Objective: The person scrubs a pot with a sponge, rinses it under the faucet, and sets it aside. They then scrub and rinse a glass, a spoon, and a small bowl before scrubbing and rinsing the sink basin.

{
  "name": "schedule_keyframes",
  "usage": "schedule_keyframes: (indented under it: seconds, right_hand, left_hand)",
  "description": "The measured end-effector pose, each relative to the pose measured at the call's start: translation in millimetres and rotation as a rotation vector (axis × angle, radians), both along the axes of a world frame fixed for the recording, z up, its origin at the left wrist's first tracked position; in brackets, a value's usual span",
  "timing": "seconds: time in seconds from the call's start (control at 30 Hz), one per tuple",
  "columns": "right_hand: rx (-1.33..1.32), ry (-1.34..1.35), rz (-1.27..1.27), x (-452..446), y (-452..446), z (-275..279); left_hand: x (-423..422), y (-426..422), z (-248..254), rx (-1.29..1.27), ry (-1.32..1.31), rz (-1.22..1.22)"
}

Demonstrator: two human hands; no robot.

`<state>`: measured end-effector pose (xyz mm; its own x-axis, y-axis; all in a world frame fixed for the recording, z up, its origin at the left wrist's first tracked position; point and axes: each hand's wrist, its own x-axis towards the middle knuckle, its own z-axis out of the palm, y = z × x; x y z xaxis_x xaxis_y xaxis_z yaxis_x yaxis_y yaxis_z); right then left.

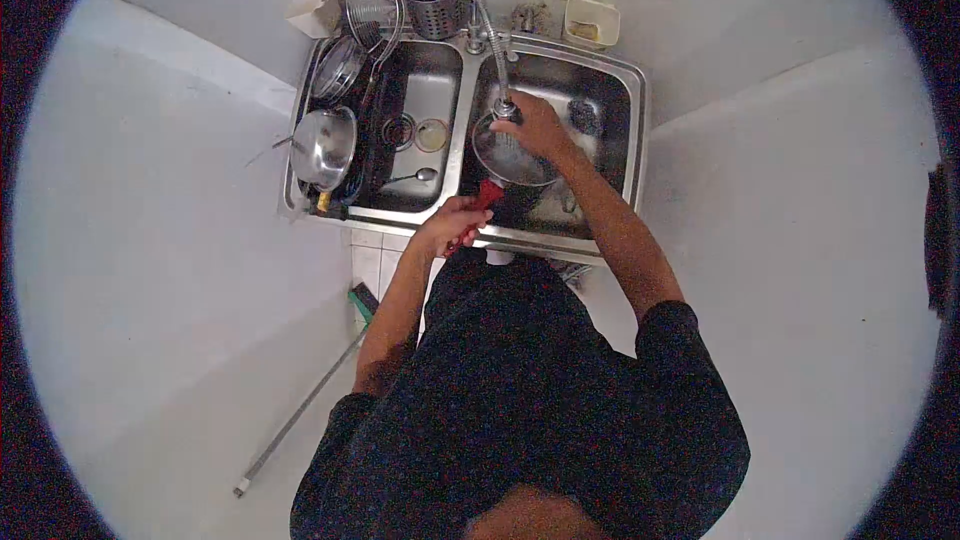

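My left hand (pixel 455 224) is closed round the red handle (pixel 488 194) of a pan (pixel 520 165) in the right basin. The pan's round metal rim shows, with a pale, wet-looking inside. Over the pan, my right hand (pixel 537 127) grips the dark head of the faucet (pixel 507 110), which hangs from a coiled metal hose (pixel 492 40). Whether water runs from it is hard to make out.
Bowls (pixel 325 148) and strainers (pixel 374 8) crowd the left drainboard. The left basin (pixel 430 80) holds a spoon (pixel 426 175) and round items. Behind stand a cutlery holder (pixel 438 16) and a pale tub (pixel 591 22). A long pole (pixel 300 410) leans at lower left.
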<state>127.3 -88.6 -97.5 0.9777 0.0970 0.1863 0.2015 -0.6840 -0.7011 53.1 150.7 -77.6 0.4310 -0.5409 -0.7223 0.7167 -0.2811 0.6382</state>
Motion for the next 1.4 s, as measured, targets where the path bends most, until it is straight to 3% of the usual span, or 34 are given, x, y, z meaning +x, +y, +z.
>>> schedule_keyframes:
  seconds: [0.27, 0.4, 0.7, 0.8, 1.0, 1.1, 1.3, 1.4]
  right_hand:
    - [-0.089, -0.051, -0.079, 13, -29, -24]
    - [-0.194, -0.080, -0.015, 5, -47, 4]
    - [-0.312, 0.192, 0.066, 0, -59, 35]
    - [-0.375, 0.064, 0.053, -6, -51, 35]
    - [-0.169, 0.233, 0.098, -5, -22, 56]
    - [-0.220, 0.397, 0.110, 4, -7, 53]
    - [0.010, 0.212, 0.039, 15, 16, 12]
    - [-0.018, 0.079, -0.049, 24, 23, -18]
  left_hand:
    - [-9, 2, -27, -0.017, -0.009, -0.008]
    - [-10, 4, -27, -0.015, -0.068, 0.001]
    - [7, -6, -26, -0.028, -0.136, 0.018]
    - [17, -10, -11, 0.006, -0.103, -0.038]
    - [24, -20, -17, 0.021, -0.119, -0.033]
    - [21, -22, -20, -0.008, -0.139, -0.014]
    - [20, -18, -16, 0.031, -0.123, -0.113]
    - [14, -17, -4, 0.002, -0.040, -0.012]
